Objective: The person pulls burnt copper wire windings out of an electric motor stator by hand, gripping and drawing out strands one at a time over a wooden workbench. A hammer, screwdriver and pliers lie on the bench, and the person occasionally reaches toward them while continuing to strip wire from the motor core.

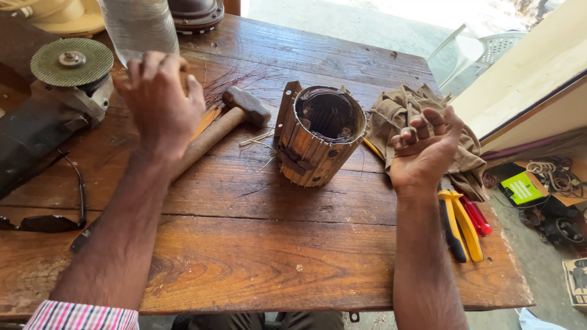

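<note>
The motor stator (319,137), judged heavy and rigid with fragile copper windings, is found upright mid-table between the raised left hand (162,98) and right hand (425,150), both loosely curled and empty; its outer shell is judged the safest grip.

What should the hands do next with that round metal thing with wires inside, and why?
Probably bring the left hand down to the hammer handle right beside it. Both hands are raised and seem empty, the right hand half curled, and the wire-filled motor core stands untouched between them on the wooden table.
</note>
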Demonstrator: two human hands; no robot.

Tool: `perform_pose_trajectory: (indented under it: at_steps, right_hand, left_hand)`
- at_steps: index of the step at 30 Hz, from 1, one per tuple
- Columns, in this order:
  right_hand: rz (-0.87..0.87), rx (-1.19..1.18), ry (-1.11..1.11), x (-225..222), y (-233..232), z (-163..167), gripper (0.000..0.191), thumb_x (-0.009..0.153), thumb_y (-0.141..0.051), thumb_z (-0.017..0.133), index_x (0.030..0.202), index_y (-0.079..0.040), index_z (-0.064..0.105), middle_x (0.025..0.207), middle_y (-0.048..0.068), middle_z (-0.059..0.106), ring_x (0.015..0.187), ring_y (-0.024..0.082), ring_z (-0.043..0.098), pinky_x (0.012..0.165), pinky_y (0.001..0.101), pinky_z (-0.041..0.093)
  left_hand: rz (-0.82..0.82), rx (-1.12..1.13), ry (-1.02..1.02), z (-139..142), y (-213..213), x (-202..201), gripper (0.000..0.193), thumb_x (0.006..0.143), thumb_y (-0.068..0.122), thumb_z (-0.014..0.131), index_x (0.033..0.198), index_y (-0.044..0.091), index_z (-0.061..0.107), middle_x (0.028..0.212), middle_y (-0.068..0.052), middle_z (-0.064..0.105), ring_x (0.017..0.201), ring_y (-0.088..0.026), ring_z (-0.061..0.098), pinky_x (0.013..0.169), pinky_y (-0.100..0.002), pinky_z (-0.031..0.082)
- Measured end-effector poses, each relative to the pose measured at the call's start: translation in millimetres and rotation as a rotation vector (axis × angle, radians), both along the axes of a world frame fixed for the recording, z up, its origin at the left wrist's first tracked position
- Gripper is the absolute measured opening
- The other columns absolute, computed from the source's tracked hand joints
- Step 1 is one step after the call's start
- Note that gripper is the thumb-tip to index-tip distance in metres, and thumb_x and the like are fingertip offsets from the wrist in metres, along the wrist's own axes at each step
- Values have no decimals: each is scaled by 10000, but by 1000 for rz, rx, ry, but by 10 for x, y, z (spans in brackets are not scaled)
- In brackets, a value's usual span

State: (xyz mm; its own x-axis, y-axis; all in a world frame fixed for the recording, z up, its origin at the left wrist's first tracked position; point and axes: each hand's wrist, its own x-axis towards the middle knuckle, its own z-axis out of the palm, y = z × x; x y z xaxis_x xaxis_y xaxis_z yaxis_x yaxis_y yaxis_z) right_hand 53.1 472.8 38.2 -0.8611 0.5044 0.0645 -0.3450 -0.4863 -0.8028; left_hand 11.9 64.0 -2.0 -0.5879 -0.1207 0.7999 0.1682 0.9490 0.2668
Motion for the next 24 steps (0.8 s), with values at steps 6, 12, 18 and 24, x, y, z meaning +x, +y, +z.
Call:
perform_pose_trajectory:
  at_steps: [6, 12, 18, 24]
  right_hand:
    - [-19, 196, 39, -85, -15, -121, 270, 920, -368, 698, 961, -111, 625, 789, 26, 627, 668, 139, 570, 578, 295, 451]
    - [-244, 919, 258, -75, -362, -150, 176, 986, -248, 672, 1035, -86, 624, 1020, 72, 603, 859, 163, 584, 691, 298, 499]
    - [-399, 1452, 594, 197, -699, -27, 146, 1056, -187, 667, 1043, -43, 649, 1132, 109, 603, 1063, 216, 571, 912, 345, 494]
    - [-232, 1340, 545, 200, -752, -81, 166, 1043, -132, 679, 949, -4, 630, 1127, 127, 586, 1015, 205, 554, 853, 334, 480]
  left_hand:
    - [-479, 38, 178, 177, 727, 108, 131, 1067, 163, 716, 1147, 60, 715, 1169, -127, 692, 1125, -276, 617, 1087, -476, 443]
    - [-759, 128, 95, 279, 1222, 524, 201, 1118, 161, 580, 1213, 27, 695, 1320, -142, 672, 1304, -316, 595, 1149, -479, 452]
    - [-825, 170, 131, 329, 1331, 527, 191, 1051, 161, 574, 1130, 27, 687, 1352, -189, 656, 1375, -342, 558, 1189, -513, 429]
    - [-827, 94, 86, 238, 1485, 581, 170, 1020, 132, 611, 1102, 4, 688, 1244, -184, 690, 1354, -377, 569, 1124, -537, 445]
